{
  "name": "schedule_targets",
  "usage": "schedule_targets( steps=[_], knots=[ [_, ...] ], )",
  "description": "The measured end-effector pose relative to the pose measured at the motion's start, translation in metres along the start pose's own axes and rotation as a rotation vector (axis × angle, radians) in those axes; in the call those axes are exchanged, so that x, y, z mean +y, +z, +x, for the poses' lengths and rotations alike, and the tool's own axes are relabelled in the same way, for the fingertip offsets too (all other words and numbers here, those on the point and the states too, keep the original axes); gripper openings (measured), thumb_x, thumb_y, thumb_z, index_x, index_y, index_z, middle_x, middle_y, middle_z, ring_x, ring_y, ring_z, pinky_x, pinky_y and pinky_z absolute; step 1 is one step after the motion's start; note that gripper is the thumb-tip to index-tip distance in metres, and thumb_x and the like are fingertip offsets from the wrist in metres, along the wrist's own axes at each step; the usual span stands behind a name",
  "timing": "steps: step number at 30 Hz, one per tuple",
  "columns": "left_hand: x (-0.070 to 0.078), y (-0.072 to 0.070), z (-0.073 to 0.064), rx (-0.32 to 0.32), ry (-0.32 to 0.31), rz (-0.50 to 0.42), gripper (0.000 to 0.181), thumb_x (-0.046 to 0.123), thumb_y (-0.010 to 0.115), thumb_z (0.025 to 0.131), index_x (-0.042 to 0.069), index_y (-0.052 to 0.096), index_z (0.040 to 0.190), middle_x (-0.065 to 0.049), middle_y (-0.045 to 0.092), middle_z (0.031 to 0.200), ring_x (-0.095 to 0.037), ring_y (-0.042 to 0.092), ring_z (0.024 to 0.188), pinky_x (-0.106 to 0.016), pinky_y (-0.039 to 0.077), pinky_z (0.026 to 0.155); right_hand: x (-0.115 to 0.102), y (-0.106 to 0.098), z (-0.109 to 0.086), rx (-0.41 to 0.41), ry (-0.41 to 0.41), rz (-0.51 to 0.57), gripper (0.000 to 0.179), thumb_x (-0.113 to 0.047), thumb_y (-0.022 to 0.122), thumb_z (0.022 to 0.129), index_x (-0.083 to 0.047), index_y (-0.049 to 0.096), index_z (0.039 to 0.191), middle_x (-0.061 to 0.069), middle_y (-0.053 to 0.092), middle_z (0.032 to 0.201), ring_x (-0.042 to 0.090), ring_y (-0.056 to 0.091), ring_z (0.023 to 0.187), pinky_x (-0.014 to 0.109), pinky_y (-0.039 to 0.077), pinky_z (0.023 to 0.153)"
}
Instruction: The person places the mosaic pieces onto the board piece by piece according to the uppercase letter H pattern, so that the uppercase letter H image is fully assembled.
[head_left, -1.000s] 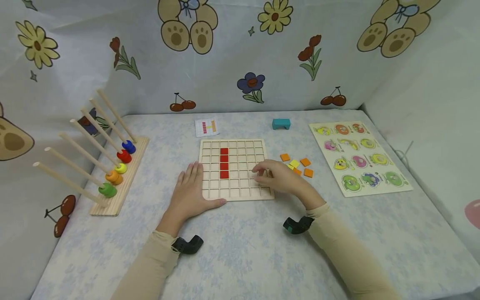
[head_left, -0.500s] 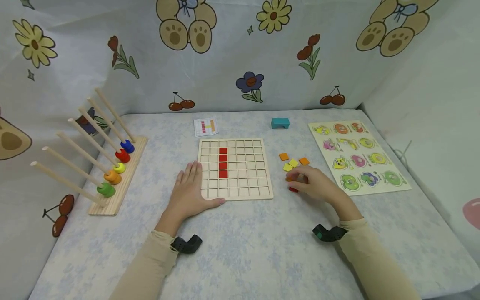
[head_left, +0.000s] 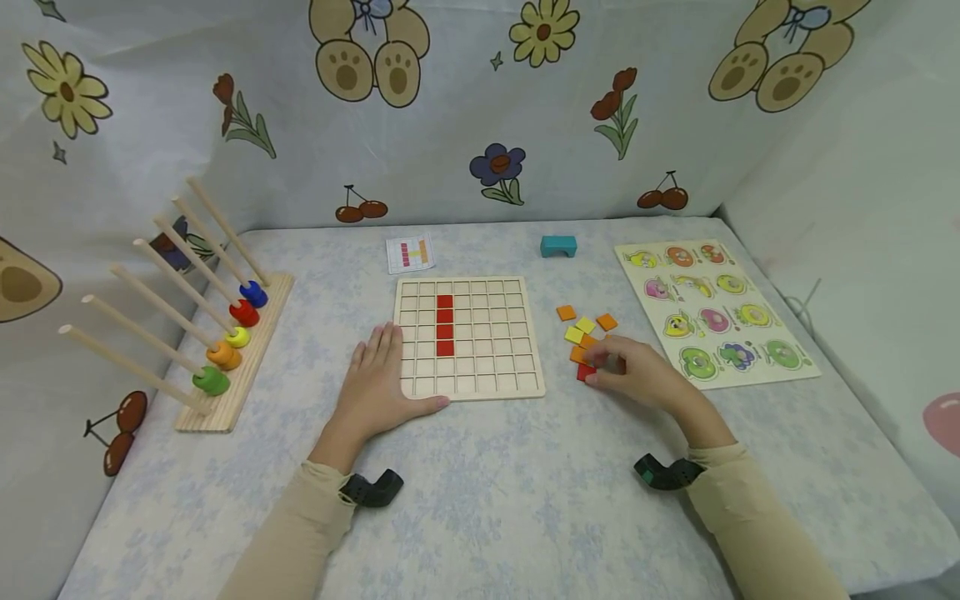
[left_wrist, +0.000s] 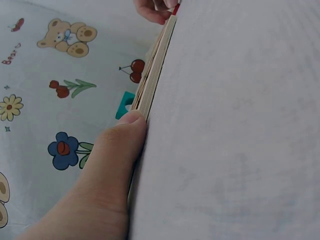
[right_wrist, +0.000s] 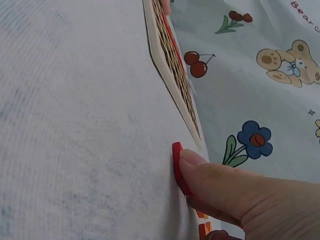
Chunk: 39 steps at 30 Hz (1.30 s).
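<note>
A wooden grid board (head_left: pixel 495 367) lies on the table with a column of several red square tiles (head_left: pixel 445 317) set in it. My left hand (head_left: pixel 378 383) lies flat at its left side, fingers straight along that edge and thumb (left_wrist: pixel 120 145) against the near edge. Right of the board, my right hand (head_left: pixel 637 375) curls low over a cluster of loose tiles. Its thumb and index finger close on a loose red tile (right_wrist: pixel 179 167), nearest the person in the cluster. Orange tiles (head_left: pixel 578 355) sit right at the fingertips, with yellow tiles (head_left: pixel 573 335) just beyond.
A pattern card (head_left: pixel 410 254) lies behind the board, and a teal arch block (head_left: pixel 558 246) stands at the back. A peg rack (head_left: pixel 255 358) with colored beads is at the left. A fruit picture board (head_left: pixel 705 375) lies at the right.
My right hand has moved right from over the board to the loose tiles, then settled at the red one, uncovering more of it. The left hand stays in place.
</note>
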<state>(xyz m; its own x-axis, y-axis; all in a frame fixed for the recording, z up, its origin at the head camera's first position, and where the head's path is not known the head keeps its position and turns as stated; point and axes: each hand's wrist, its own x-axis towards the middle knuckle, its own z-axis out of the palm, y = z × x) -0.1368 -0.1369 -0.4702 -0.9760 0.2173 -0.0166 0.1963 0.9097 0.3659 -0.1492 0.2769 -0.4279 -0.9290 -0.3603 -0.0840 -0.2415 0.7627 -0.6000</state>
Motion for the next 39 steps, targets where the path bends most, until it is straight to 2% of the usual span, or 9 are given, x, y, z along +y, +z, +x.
schedule_targets(
  steps=[11, 16, 21, 29, 33, 39],
  knots=[
    [-0.001, -0.001, 0.0, 0.006, 0.001, -0.001, 0.145, 0.101, 0.043, 0.06, 0.005, -0.001, 0.159, -0.013, 0.0, 0.168, -0.029, -0.002, 0.156, -0.053, 0.003, 0.125, -0.004, 0.004, 0.003, 0.006, 0.043, 0.022, 0.022, -0.025, 0.081, 0.084, -0.019, 0.068, 0.101, -0.001, 0.063, 0.094, 0.019, 0.051, 0.083, 0.026, 0.043, 0.071],
    [-0.002, -0.002, 0.0, 0.003, 0.0, -0.003, 0.145, 0.101, 0.043, 0.06, 0.005, -0.001, 0.159, -0.013, -0.001, 0.168, -0.028, -0.003, 0.156, -0.053, 0.002, 0.125, -0.006, 0.004, 0.004, -0.008, 0.02, 0.016, 0.018, -0.024, 0.08, 0.084, -0.02, 0.071, 0.099, -0.001, 0.061, 0.089, 0.018, 0.05, 0.077, 0.025, 0.041, 0.064],
    [-0.001, -0.004, 0.0, 0.003, 0.0, -0.003, 0.145, 0.102, 0.042, 0.06, 0.005, -0.001, 0.159, -0.013, -0.001, 0.168, -0.028, -0.003, 0.156, -0.052, 0.002, 0.125, -0.014, 0.004, 0.01, -0.028, -0.011, 0.024, 0.016, -0.023, 0.078, 0.087, -0.022, 0.069, 0.1, -0.002, 0.063, 0.092, 0.018, 0.051, 0.073, 0.025, 0.043, 0.062],
    [0.001, -0.005, 0.0, -0.001, -0.005, -0.009, 0.145, 0.101, 0.044, 0.06, 0.004, 0.0, 0.159, -0.014, 0.0, 0.168, -0.029, -0.002, 0.156, -0.053, 0.003, 0.125, -0.041, 0.014, 0.037, -0.041, -0.049, 0.061, 0.015, -0.026, 0.076, 0.088, -0.025, 0.068, 0.101, -0.003, 0.064, 0.092, 0.018, 0.053, 0.075, 0.026, 0.045, 0.064],
    [0.0, -0.004, 0.0, -0.003, -0.01, -0.005, 0.145, 0.1, 0.045, 0.06, 0.004, 0.0, 0.159, -0.013, 0.0, 0.168, -0.029, -0.003, 0.156, -0.053, 0.003, 0.125, -0.059, 0.027, 0.054, -0.053, -0.083, 0.088, 0.013, -0.027, 0.075, 0.09, -0.026, 0.068, 0.101, -0.004, 0.065, 0.094, 0.018, 0.052, 0.071, 0.027, 0.044, 0.062],
    [0.001, -0.003, -0.001, -0.008, -0.017, -0.013, 0.144, 0.098, 0.049, 0.061, 0.004, 0.0, 0.159, -0.013, 0.0, 0.168, -0.028, -0.003, 0.156, -0.052, 0.003, 0.125, -0.09, 0.05, 0.076, -0.087, -0.131, 0.107, 0.014, -0.03, 0.073, 0.091, -0.026, 0.067, 0.103, -0.005, 0.065, 0.093, 0.017, 0.053, 0.071, 0.028, 0.046, 0.065]
  ],
)
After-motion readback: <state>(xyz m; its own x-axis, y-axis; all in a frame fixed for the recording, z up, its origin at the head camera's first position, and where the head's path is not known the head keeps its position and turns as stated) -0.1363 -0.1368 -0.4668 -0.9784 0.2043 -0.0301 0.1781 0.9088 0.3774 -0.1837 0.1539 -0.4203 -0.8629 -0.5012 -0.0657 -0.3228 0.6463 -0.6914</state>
